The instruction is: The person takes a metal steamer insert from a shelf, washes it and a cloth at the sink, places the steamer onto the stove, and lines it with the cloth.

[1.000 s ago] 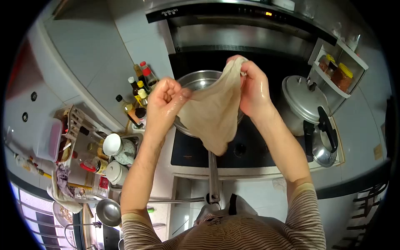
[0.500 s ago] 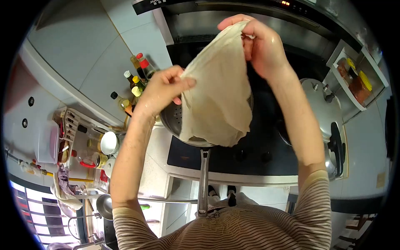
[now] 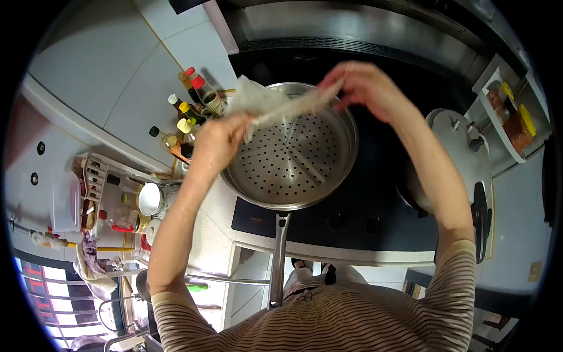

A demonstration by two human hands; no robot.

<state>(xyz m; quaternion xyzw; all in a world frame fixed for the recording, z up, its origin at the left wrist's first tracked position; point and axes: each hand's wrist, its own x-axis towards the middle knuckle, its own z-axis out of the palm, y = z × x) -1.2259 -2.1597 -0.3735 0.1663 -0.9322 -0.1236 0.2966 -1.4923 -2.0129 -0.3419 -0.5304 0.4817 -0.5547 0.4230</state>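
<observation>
Cream-coloured cloth (image 3: 258, 100) is stretched between two hands, near the top middle of the frame. It is thin and a bit blurry, and it hangs over the back left part of a big round pan. The left hand (image 3: 214, 144) is at the cloth's left end, with its fingers pinching the edge. The right hand (image 3: 366, 88) is higher up, at the other end. Its fingers are blurred, but they are curled around the cloth's corner.

Under the cloth, in the middle of the frame, is a shiny metal steamer tray (image 3: 264, 167) full of little holes. It sits in the pan, whose long metal handle (image 3: 280, 252) points down to the bottom of the frame. The pan is on a flat black stove (image 3: 375, 211).

On the right side of the stove stands a big silver pot (image 3: 457, 158) with a lid and a black handle. Bottles (image 3: 186, 126) with red, yellow, white and black caps stand close together at the upper left. Lower down, near the left side, is a white bowl (image 3: 151, 199).
</observation>
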